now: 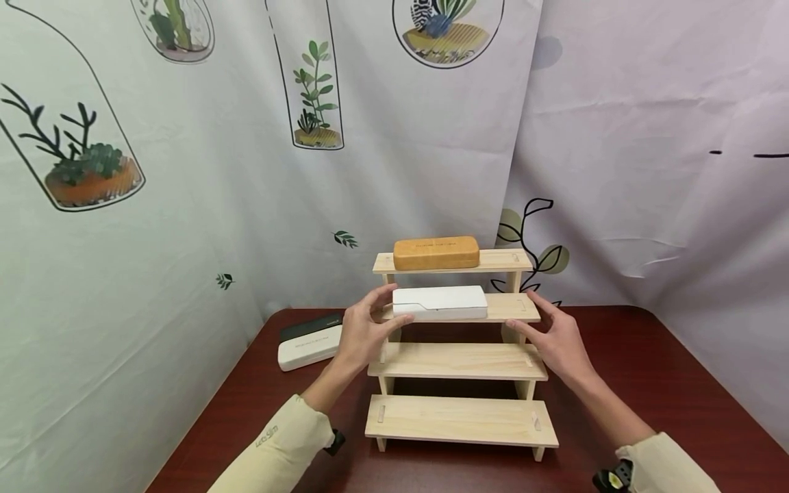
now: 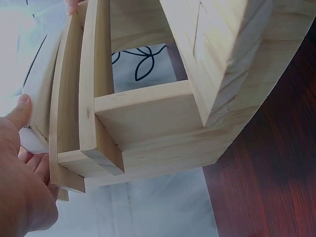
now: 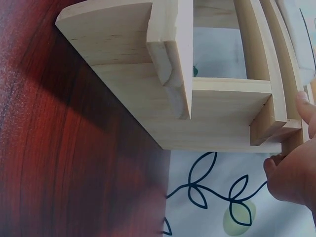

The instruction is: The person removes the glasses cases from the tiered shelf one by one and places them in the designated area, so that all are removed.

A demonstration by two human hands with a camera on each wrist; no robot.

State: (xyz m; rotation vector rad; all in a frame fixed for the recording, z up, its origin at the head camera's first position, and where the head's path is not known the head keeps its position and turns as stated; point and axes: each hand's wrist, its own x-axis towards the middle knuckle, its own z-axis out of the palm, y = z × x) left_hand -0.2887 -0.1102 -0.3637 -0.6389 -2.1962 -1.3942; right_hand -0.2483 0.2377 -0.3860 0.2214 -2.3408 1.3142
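A white eyeglass case (image 1: 440,303) lies on the second tier from the top of a stepped wooden stand (image 1: 459,359). My left hand (image 1: 364,332) is at the case's left end, thumb on its front side and fingers round behind; the left wrist view shows the thumb against the case (image 2: 42,94). With thumb in front and fingers at the back, my right hand (image 1: 557,342) holds the right end of that same tier. The right wrist view has the right hand (image 3: 294,165) at the wooden edge, its fingers partly hidden.
On the top tier sits a tan eyeglass case (image 1: 436,253). Left of the stand, a second white case (image 1: 308,347) and a dark green case (image 1: 310,326) lie on the dark red table (image 1: 246,424). Patterned curtain (image 1: 216,171) hangs behind.
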